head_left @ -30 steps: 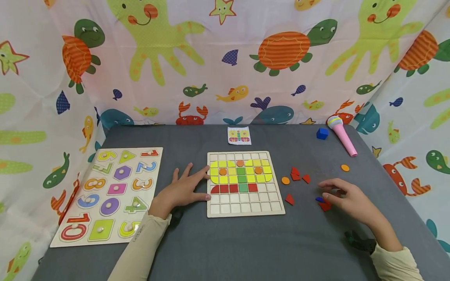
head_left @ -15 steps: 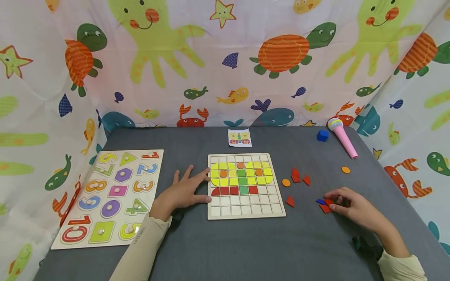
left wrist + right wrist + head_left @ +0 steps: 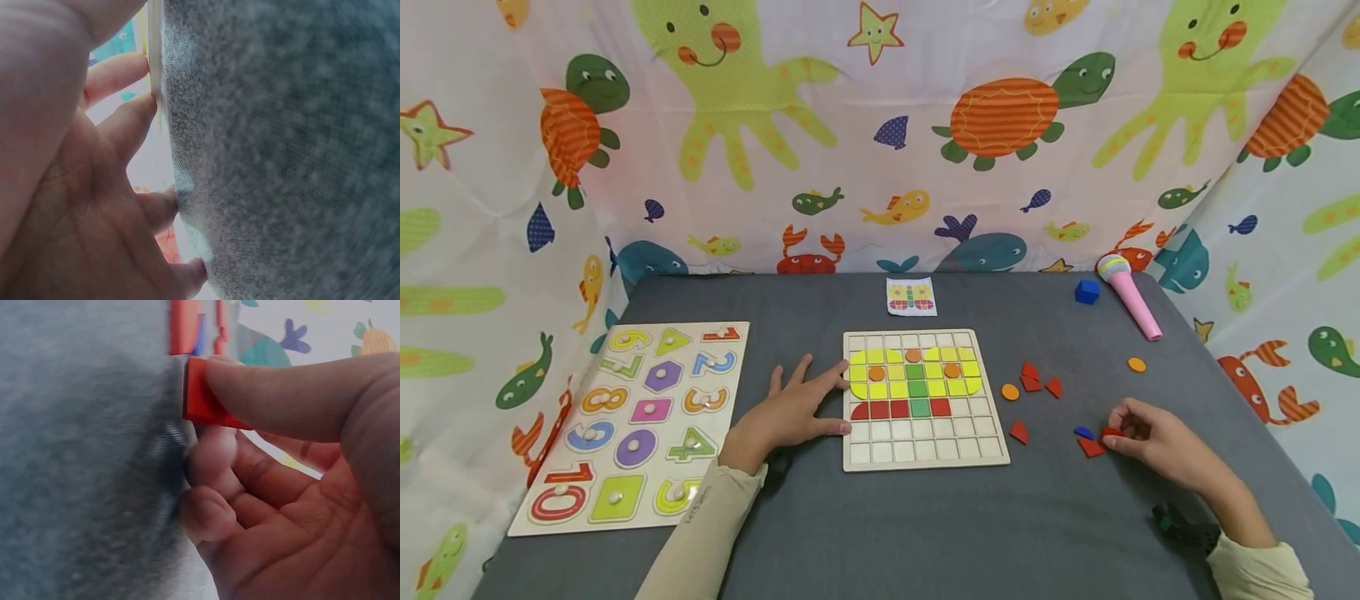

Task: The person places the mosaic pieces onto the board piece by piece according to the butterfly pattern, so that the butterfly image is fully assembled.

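Note:
The wooden grid board [image 3: 891, 452] lies mid-table, with yellow, green, orange and red pieces in its upper cells. My left hand [image 3: 786, 417] has its fingers spread, thumb and fingertips touching the board's left edge. To the right of the board, my right hand [image 3: 1165, 450] pinches a red tile [image 3: 199, 394] between thumb and fingers, just above or on the cloth; which one I cannot tell. Close to it lie another red tile [image 3: 1091, 448] and a blue piece [image 3: 1084, 432]. Part of the pinched tile is hidden by the thumb.
Several loose red pieces [image 3: 1031, 383] and an orange disc [image 3: 1011, 392] lie right of the board. Behind it is a small pattern card [image 3: 912, 297]. A number puzzle [image 3: 640, 467] lies left. A blue cube [image 3: 1087, 292] and pink toy microphone [image 3: 1135, 304] stand back right.
My right hand has come down onto the small cluster, taken hold of a red tile and drawn it slightly right, away from the blue piece. The left hand stays at the board's edge.

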The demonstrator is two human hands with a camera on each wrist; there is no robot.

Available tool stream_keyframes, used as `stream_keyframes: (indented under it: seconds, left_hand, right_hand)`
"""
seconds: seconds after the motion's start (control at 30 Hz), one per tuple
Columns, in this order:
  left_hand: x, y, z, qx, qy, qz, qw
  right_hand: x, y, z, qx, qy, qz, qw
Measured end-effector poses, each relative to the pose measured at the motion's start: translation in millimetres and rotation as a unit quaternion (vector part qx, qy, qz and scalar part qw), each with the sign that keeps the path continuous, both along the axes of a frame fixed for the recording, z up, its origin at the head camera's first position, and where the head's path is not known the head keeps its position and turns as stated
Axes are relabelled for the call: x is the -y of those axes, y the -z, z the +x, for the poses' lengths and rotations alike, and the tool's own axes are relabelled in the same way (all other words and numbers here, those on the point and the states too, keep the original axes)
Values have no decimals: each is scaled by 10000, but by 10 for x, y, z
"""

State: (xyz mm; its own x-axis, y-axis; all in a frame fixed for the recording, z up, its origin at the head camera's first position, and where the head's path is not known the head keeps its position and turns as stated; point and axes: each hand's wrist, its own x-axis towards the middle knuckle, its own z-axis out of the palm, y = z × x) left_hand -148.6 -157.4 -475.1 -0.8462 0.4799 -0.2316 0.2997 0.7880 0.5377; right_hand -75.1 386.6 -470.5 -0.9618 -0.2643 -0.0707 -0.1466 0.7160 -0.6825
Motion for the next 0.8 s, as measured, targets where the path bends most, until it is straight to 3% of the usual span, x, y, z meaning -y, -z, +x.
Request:
stream_keyframes:
  seconds: [0.2, 0.43, 0.57, 0.8]
  left_hand:
    - [1, -6, 2, -16, -26, 3, 10000]
    - [-16, 24, 19, 6, 5, 16, 10000]
    - [-28, 23, 14, -12, -20, 32, 10000]
    - [-20, -7, 7, -14, -41, -9, 10000]
  right_hand:
    - [94, -100, -38, 61, 127, -135, 9998]
    - [399, -128, -156, 195, -87, -815, 9964]
    - [618, -144, -244, 294, -184, -921, 9951]
    - [1035, -198, -389, 100, -530, -1060, 9929]
